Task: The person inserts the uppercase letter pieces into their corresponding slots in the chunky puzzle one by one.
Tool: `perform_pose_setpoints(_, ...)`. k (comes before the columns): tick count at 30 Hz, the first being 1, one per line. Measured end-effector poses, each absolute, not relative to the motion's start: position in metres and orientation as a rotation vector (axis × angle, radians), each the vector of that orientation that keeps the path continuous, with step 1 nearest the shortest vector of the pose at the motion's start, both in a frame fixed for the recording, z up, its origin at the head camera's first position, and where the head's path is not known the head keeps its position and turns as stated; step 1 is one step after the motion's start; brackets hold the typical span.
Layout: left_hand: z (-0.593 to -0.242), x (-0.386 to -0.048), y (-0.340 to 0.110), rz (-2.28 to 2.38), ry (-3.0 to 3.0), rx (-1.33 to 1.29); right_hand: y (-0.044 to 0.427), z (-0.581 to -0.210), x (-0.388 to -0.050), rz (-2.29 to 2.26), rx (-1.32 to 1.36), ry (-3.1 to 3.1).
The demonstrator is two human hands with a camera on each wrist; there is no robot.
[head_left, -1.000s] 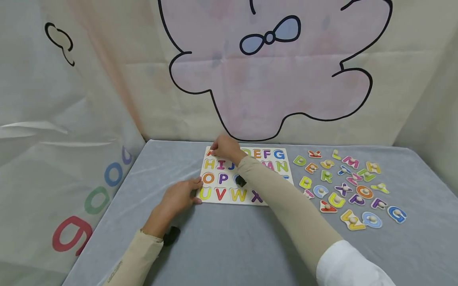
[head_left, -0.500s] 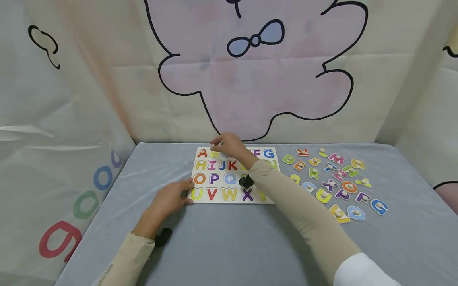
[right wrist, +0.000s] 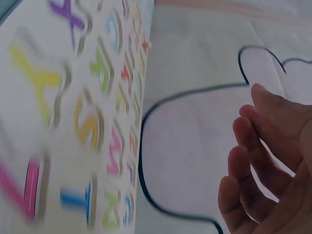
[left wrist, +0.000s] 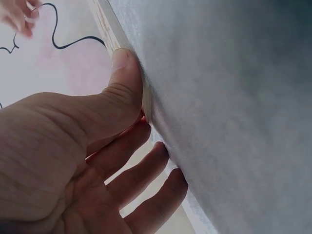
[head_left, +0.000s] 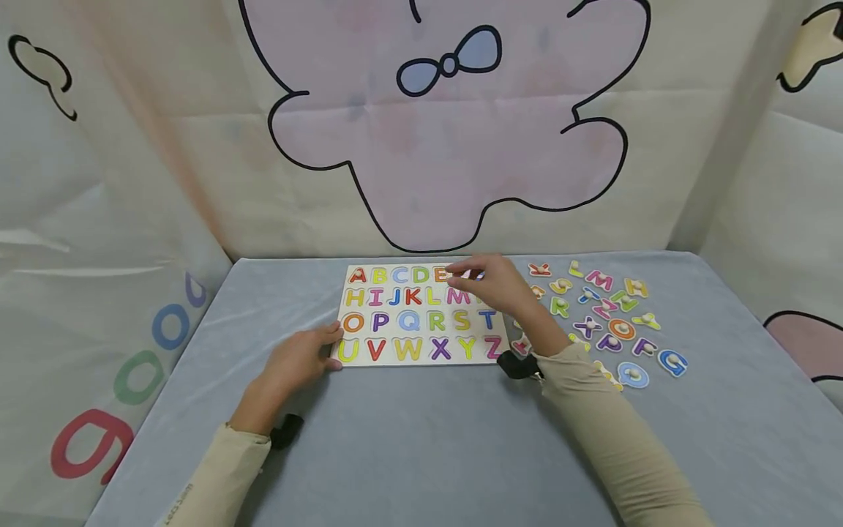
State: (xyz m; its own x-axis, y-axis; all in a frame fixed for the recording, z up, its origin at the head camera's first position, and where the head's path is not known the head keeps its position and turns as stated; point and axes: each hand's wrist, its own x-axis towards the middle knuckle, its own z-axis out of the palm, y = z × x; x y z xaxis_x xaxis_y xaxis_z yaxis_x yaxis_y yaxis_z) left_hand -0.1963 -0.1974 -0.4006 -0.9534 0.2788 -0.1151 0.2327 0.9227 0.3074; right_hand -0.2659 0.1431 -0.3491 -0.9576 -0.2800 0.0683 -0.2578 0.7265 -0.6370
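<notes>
Left hand (head_left: pixel 293 362): fingers loosely bent, thumb and forefinger holding the alphabet board (head_left: pixel 421 307) at its near-left corner. Right hand (head_left: pixel 500 285): over the board's far-right corner, fingers half curled, thumb and forefinger tips close but apart, holding nothing.

Board lies flat by the desk (head_left: pixel 421 454)'s far edge, left of that edge's middle. Four rows of coloured letters in recessed outlines.

Desk wears a blue-grey cloth. Behind its far edge: a pale back sheet (head_left: pixel 197 146) with a big pink cartoon figure (head_left: pixel 428 154) wearing a blue bow (head_left: pixel 448 66). Left sheet (head_left: pixel 39 307) meets it at the desk's far-left corner; blue, green and red shapes printed low on it. Right sheet (head_left: pixel 744 205) past the desk's right edge, partial cartoon outlines.

Loose knobbed letters scatter off the board's right edge. K (head_left: pixel 540 270), L (head_left: pixel 576 268), M (head_left: pixel 599 280) toward the desk's far edge; R (head_left: pixel 559 307), X (head_left: pixel 588 328), O (head_left: pixel 622 329) mid-scatter; G (head_left: pixel 673 363) and Q (head_left: pixel 634 375) nearest the desk's near edge.

In the way: right hand covers the end of the board's top rows; right wrist and sleeve (head_left: pixel 612 424) block the letters closest to the board's near-right corner. Can't read those.
</notes>
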Motion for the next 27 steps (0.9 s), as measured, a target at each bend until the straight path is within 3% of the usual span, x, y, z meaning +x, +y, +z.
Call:
perform_pose_setpoints(10,-0.401,-0.198,-0.201,0.417,2.943,0.415,0.229,-0.352,-0.240,-0.965,-0.291,2.936)
perform_pose_setpoints(27,-0.402,-0.196,-0.198,0.429,2.935,0.377,0.268,-0.387,-0.250,-0.839,-0.274,2.756)
